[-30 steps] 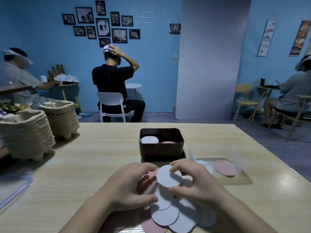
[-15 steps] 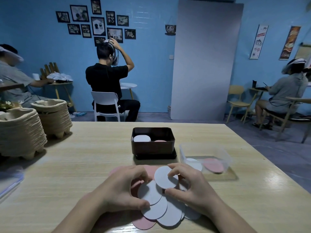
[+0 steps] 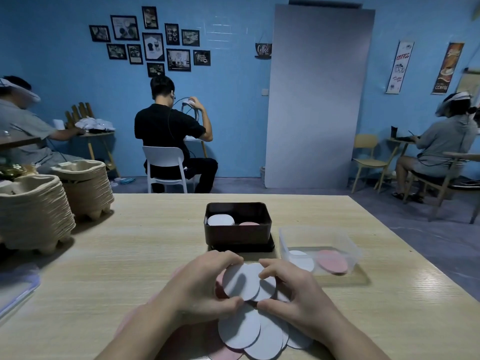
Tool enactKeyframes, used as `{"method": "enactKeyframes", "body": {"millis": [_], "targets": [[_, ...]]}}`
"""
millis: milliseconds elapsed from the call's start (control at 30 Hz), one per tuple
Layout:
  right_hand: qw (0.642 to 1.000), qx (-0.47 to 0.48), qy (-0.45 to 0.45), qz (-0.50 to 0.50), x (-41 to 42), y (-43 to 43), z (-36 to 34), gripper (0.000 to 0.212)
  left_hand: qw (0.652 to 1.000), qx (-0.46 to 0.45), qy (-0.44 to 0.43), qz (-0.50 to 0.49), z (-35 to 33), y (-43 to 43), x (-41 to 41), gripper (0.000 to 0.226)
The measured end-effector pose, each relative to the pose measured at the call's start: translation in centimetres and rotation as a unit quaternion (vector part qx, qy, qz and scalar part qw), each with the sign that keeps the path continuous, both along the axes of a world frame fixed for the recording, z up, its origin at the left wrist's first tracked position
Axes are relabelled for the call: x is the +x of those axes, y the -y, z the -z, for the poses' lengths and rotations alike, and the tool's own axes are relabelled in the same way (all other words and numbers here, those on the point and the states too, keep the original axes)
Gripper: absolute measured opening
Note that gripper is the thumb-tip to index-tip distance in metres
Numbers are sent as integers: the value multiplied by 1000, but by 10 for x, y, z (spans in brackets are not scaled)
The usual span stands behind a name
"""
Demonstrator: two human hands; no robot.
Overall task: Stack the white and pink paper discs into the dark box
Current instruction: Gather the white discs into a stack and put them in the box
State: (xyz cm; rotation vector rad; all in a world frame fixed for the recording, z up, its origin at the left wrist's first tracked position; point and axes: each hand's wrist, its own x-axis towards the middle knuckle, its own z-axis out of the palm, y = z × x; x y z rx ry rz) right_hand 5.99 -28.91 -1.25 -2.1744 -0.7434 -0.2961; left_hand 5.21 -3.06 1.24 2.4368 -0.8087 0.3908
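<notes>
A dark box (image 3: 237,233) stands on its lid in the middle of the table, with a white stack at its left and a pink stack at its right inside. In front of it lies a loose pile of white and pink paper discs (image 3: 249,333). My left hand (image 3: 200,289) pinches a white disc (image 3: 240,283) between thumb and fingers above the pile. My right hand (image 3: 298,294) grips a second white disc (image 3: 267,287) that overlaps the first from behind. Pink discs under my left hand are mostly hidden.
A clear plastic tub (image 3: 319,245) with one white and one pink disc stands right of the box. Two stacks of pulp egg trays (image 3: 36,211) sit at the table's left edge. A blue-edged sheet (image 3: 15,289) lies near left. People sit at tables behind.
Both hands have drawn together; a white disc is now pinched in my left hand, overlapping the one held by my right. The view has tilted slightly downward.
</notes>
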Motion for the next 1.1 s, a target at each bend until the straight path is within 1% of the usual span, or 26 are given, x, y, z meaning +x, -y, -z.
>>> {"method": "enactKeyframes", "body": {"millis": [100, 200, 367, 500, 600, 767, 933, 1100], "targets": [[1000, -3, 9, -10, 2, 0, 2, 42, 1000, -2, -3, 12, 4, 9, 1, 55], [999, -16, 21, -18, 3, 0, 2, 39, 1000, -7, 0, 26, 7, 13, 3, 57], [1000, -3, 19, -25, 3, 0, 1, 29, 999, -34, -3, 20, 13, 10, 2, 70], [999, 42, -13, -28, 1, 0, 1, 29, 998, -55, -9, 2, 17, 3, 0, 58], [998, 58, -20, -34, -2, -1, -1, 28, 998, -67, -2, -4, 19, 2, -1, 53], [994, 81, -39, -54, -4, -3, -4, 36, 998, -55, 5, 11, 20, 10, -2, 53], [994, 88, -28, -59, -4, -3, -5, 31, 998, -59, -2, 3, 20, 9, -4, 59], [995, 78, -18, -52, -4, -1, -4, 32, 997, -77, -15, 10, 18, 10, -4, 56]]}}
